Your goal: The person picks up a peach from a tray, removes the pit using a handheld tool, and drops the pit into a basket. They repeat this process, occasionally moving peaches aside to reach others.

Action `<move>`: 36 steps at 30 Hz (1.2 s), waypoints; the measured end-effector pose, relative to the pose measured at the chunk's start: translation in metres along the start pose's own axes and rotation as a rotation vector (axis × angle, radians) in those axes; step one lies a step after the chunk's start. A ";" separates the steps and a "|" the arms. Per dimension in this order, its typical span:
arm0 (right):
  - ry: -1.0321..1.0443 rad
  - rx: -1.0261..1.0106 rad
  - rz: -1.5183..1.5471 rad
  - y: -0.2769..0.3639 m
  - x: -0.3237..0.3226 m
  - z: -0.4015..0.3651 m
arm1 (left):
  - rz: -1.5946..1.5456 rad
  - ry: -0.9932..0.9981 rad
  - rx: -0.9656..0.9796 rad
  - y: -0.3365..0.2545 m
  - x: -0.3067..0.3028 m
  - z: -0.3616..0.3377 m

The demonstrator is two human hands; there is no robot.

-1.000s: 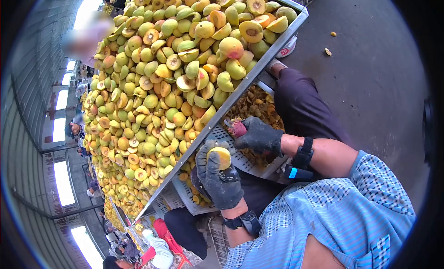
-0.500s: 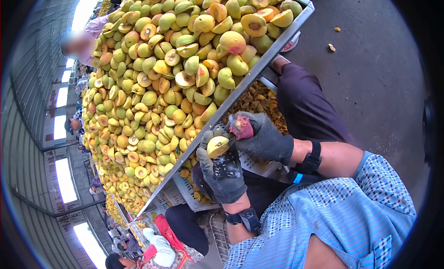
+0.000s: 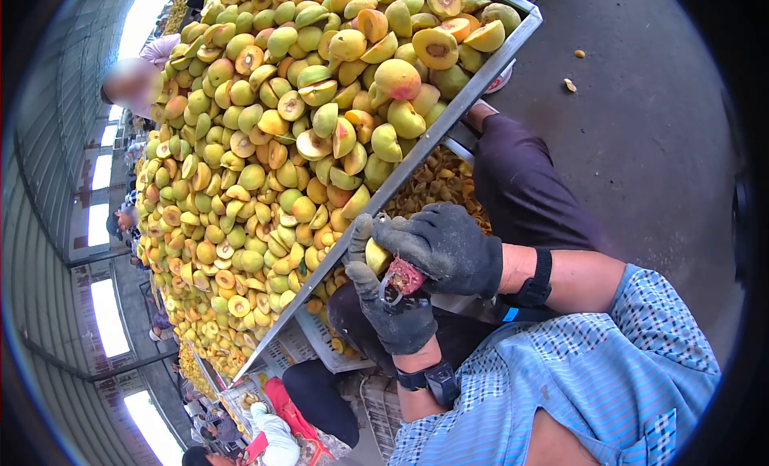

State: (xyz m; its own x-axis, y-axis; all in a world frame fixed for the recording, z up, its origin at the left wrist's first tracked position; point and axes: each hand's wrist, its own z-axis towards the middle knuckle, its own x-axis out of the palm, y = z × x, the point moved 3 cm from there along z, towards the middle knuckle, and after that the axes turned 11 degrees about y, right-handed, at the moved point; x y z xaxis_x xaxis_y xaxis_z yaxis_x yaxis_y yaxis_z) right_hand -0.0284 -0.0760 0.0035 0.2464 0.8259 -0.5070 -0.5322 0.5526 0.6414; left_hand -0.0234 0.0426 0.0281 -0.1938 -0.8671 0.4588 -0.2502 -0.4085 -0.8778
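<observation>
My left hand [image 3: 391, 306], in a dark glove, holds a yellow-green fruit half [image 3: 376, 256] between thumb and fingers. My right hand [image 3: 448, 248], gloved too, is wrapped round a tool [image 3: 406, 275] with a ragged reddish handle; a small curved metal loop shows at its end. The right fingers reach over the fruit, and both hands touch or nearly touch there. How the tool meets the fruit cannot be made out. Just beyond my hands runs the metal edge of a table [image 3: 352, 224] heaped with halved fruit [image 3: 264, 170].
Under the table edge are brownish fruit scraps [image 3: 439, 182] and a white crate [image 3: 324, 338]. Two fruit bits [image 3: 569, 85] lie on the grey floor [image 3: 633, 138]. Other people sit along the table's far side and at the lower left, one in white [image 3: 276, 434].
My right hand has moved left over the fruit half, and the tool has turned and come lower. The fruit half is now partly covered by the right fingers.
</observation>
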 end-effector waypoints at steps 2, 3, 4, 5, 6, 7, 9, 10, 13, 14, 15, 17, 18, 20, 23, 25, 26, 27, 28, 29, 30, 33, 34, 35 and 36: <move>0.055 0.013 -0.098 0.005 -0.010 0.000 | 0.433 -0.052 0.081 0.005 -0.018 -0.001; 0.000 -0.055 -0.166 0.009 -0.015 0.000 | 0.260 0.018 0.046 -0.002 -0.002 0.000; -0.056 -0.123 -0.232 0.013 -0.018 -0.001 | 0.089 0.086 0.011 -0.005 0.009 0.002; -0.060 -0.123 -0.231 0.013 -0.018 -0.002 | -0.095 0.074 0.000 -0.001 0.008 0.004; -0.082 -0.149 -0.250 0.013 -0.019 -0.003 | -0.092 0.077 0.003 -0.002 0.011 0.004; -0.103 -0.176 -0.269 0.014 -0.020 -0.004 | -0.159 0.050 -0.007 -0.002 0.015 0.003; -0.085 -0.178 -0.266 0.015 -0.023 -0.006 | -0.221 0.022 -0.015 -0.003 0.022 0.001; -0.063 -0.176 -0.263 0.015 -0.024 -0.007 | -0.059 -0.120 -0.048 -0.004 0.022 0.000; -0.042 -0.173 -0.192 0.011 -0.021 -0.009 | 0.129 -0.284 -0.077 -0.007 0.034 -0.005; -0.043 -0.178 -0.192 0.010 -0.019 -0.010 | 0.152 -0.303 -0.073 -0.009 0.038 -0.007; -0.048 -0.178 -0.181 0.008 -0.018 -0.011 | 0.151 -0.303 -0.068 -0.008 0.035 -0.008; -0.053 -0.192 -0.168 0.008 -0.017 -0.013 | 0.203 -0.057 0.065 -0.007 0.028 -0.005; -0.020 -0.094 0.024 0.005 -0.016 -0.014 | 0.205 -0.058 0.076 -0.007 0.019 -0.003; 0.013 -0.008 0.227 0.001 -0.009 -0.015 | 0.090 -0.043 0.121 -0.017 0.007 0.002; 0.452 0.384 0.295 -0.007 0.012 -0.022 | -0.051 -0.004 0.135 -0.032 -0.016 0.003; 0.397 0.365 0.389 0.000 0.008 -0.019 | -0.108 0.037 0.205 -0.032 -0.023 0.003; 0.341 0.353 0.475 0.001 0.007 -0.019 | -0.114 0.032 0.207 -0.031 -0.021 0.002; 0.348 0.356 0.471 0.002 0.008 -0.018 | 0.002 -0.042 0.217 -0.031 -0.019 0.000; 0.289 0.352 0.493 0.004 0.009 -0.015 | 0.119 -0.115 0.223 -0.030 -0.019 -0.001; 0.226 0.350 0.515 0.005 0.009 -0.013 | 0.115 -0.116 0.215 -0.028 -0.022 -0.002; 0.227 0.359 0.514 0.004 0.011 -0.013 | 0.313 -0.225 0.177 -0.027 -0.030 -0.005; 0.265 0.365 0.652 0.004 0.019 -0.014 | 0.634 -0.235 0.201 -0.028 -0.031 -0.001; 0.301 0.292 0.548 0.008 0.020 -0.014 | 0.756 -0.137 0.274 -0.029 -0.027 0.002; 0.334 0.217 0.445 0.011 0.021 -0.015 | 0.751 -0.138 0.270 -0.028 -0.027 0.003; 0.338 0.219 0.444 0.013 0.021 -0.016 | 0.712 -0.129 0.270 -0.027 -0.028 0.004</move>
State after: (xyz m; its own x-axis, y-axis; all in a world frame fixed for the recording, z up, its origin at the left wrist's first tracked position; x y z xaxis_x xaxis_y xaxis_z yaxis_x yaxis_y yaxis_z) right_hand -0.0435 -0.0532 -0.0082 -0.2523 0.9215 -0.2953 -0.3373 0.2023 0.9194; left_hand -0.0070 0.0764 0.0387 -0.1056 -0.9664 -0.2345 0.1366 0.2195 -0.9660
